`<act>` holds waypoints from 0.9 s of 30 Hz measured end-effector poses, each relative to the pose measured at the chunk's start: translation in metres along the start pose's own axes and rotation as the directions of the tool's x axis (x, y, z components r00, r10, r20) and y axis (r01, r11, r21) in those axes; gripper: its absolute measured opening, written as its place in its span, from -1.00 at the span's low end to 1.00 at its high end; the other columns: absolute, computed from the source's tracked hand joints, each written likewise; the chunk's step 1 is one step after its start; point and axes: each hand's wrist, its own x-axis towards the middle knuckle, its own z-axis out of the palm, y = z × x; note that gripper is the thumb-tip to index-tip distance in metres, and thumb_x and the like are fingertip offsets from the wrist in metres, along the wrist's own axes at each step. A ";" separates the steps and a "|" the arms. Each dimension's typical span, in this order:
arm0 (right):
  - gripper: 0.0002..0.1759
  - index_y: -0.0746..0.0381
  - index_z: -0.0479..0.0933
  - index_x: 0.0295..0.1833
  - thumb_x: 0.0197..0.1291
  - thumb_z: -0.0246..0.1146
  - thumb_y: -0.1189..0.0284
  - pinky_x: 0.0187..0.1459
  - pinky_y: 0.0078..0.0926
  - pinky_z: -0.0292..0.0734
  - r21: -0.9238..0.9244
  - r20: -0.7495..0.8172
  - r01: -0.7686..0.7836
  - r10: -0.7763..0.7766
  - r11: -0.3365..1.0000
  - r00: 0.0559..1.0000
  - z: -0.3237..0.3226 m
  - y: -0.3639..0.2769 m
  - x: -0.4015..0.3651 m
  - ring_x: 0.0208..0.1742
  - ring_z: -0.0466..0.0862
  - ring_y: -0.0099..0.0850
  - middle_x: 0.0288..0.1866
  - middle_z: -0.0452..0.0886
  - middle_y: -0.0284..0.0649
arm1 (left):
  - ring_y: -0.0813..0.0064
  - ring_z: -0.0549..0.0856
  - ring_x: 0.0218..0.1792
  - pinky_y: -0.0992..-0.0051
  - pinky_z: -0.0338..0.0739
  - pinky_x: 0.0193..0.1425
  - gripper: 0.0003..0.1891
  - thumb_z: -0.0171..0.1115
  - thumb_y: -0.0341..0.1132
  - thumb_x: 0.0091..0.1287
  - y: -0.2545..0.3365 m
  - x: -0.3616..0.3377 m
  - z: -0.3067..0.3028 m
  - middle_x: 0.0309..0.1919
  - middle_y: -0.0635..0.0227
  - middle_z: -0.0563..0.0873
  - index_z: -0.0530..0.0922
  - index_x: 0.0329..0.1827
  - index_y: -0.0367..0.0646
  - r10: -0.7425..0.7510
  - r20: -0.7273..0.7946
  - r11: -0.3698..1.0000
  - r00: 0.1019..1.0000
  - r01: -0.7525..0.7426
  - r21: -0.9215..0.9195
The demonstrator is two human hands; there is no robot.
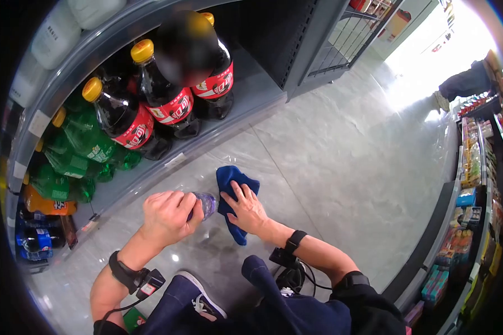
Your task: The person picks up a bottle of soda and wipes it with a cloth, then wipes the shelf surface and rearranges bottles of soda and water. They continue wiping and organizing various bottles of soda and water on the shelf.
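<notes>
My left hand is wrapped round a small purple bottle, whose rounded end points right, toward the cloth. Most of the bottle is hidden inside my fist. To its right, my right hand presses flat on a dark blue cloth, fingers spread. The crumpled cloth lies on the grey floor, just out from the foot of a low shelf. Part of the cloth sticks out beyond my fingertips and below my palm.
Cola bottles with yellow caps stand on the bottom shelf, beside green soda bottles and an orange drink bottle. A blurred patch covers one cola bottle. Packaged goods line the right side. A person's leg shows at far right.
</notes>
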 end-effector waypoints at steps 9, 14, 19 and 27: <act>-0.71 0.32 0.43 -0.07 0.05 0.18 0.48 -0.30 -0.23 0.52 0.616 -0.006 -0.313 0.402 0.723 0.916 -0.023 0.050 0.020 -0.37 0.63 0.01 -0.40 0.59 0.12 | 0.27 0.51 -0.65 0.36 0.33 -0.58 -0.79 0.30 -0.31 0.06 -0.023 -0.005 0.009 -0.68 0.31 0.44 0.42 -0.53 -0.16 -0.077 0.073 0.994 0.994 0.082 -0.068; -0.75 0.30 0.43 -0.07 0.08 0.15 0.57 -0.28 -0.44 0.48 0.662 -0.367 -0.059 0.392 0.747 0.844 -0.138 0.056 0.074 -0.36 0.57 -0.39 -0.37 0.53 -0.13 | 0.25 0.56 -0.60 0.37 0.39 -0.51 -0.69 0.29 -0.10 0.09 -0.052 -0.012 -0.007 -0.60 0.29 0.57 0.55 -0.35 -0.19 0.094 0.205 0.955 0.974 -0.030 -0.295; -0.69 0.28 0.44 -0.07 -0.02 0.16 0.55 0.03 -0.21 0.44 0.228 -0.679 0.206 0.004 0.952 0.734 -0.185 0.079 0.170 -0.05 0.53 0.00 -0.10 0.50 -0.02 | 0.26 0.61 -0.30 0.34 0.50 -0.23 -0.59 0.28 -0.30 0.08 -0.093 -0.047 0.011 -0.22 0.16 0.65 0.53 0.02 -0.23 -0.228 0.247 0.962 0.942 0.257 -0.095; -0.51 0.11 0.36 0.35 0.38 -0.06 0.19 0.40 -0.29 0.18 -0.084 0.568 0.312 -0.212 0.946 0.796 -0.156 0.133 0.293 0.44 0.24 -0.13 0.41 0.31 -0.11 | 0.31 0.38 0.23 0.27 0.40 0.17 -0.32 0.27 -0.28 0.06 -0.154 -0.060 0.043 0.37 0.26 0.34 0.34 0.34 -0.10 0.266 0.564 0.920 0.782 -0.380 0.093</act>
